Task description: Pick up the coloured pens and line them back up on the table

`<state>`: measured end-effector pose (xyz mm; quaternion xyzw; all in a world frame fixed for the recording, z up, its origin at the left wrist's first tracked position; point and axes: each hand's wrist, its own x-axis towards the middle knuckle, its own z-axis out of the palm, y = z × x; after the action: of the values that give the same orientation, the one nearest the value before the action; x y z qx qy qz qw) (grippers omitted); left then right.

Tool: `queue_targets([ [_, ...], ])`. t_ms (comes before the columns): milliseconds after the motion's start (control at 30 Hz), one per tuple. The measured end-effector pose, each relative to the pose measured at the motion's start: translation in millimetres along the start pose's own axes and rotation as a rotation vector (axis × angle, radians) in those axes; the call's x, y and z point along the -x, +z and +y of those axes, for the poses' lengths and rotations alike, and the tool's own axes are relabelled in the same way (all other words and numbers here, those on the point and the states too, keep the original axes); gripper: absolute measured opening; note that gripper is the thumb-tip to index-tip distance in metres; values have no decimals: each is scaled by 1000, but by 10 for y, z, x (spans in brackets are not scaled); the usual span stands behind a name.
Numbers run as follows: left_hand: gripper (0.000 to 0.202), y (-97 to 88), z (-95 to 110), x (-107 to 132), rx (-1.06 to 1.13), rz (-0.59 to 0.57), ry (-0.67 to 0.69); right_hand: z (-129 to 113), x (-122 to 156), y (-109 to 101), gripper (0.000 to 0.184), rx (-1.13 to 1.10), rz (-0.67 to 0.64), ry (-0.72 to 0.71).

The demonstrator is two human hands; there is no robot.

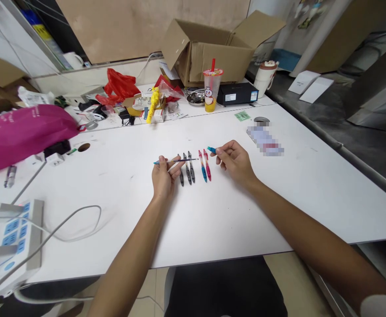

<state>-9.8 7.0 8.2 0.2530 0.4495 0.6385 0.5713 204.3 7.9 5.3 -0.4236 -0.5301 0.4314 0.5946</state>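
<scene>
My left hand (164,181) is closed on an opened pen (171,161) with a blue end. Its thin dark refill sticks out bare to the right. Between the thumb and fingers of my right hand (235,160) is a short blue pen part (212,150), which looks like a front barrel piece. Below and between the hands lie several pens in a row. Three black pens (189,174) are at the left, one partly covered by my left fingers. Beside them are a pen with a blue grip and pink top (203,167) and a pink pen (207,167).
A blurred flat item (265,141) lies right of my right hand. Farther back stand a drink cup (212,90), a black box (237,93) and an open carton (213,61). At the left are a magenta bag (27,134) and a power strip (31,233) with cables.
</scene>
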Motion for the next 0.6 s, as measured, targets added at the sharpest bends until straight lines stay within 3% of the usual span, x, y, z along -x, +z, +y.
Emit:
queue_targets([
  [133,32,10,-13,26,-36,-29,1,12,34,43,36,-56,-96,110],
  [300,37,37,-26,50,-95,-55,18,-2,109,111,36,218,-224,123],
  [600,40,61,-71,78,-135,-82,40,101,151,134,30,316,-174,57],
])
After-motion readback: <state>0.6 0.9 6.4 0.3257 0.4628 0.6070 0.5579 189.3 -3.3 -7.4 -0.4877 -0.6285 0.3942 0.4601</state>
